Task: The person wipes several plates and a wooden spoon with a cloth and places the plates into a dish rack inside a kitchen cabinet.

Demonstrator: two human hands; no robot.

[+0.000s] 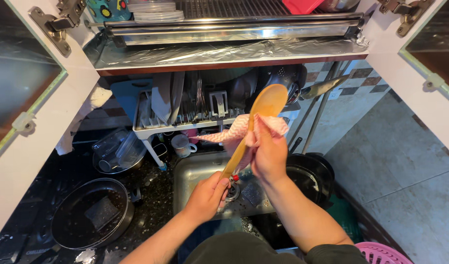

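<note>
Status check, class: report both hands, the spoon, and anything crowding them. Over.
Left hand shut on wooden spoon handle. Right hand presses pink cloth to spoon. Sink below, dish rack behind.

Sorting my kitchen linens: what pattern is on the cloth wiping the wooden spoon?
The cloth has pink-and-white zigzag stripes, seen in the head view.

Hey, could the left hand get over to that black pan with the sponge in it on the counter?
Probably yes. The left hand holds the handle end of the wooden spoon, so it is busy, but the black pan sits open on the counter to its left with nothing between them.
</note>
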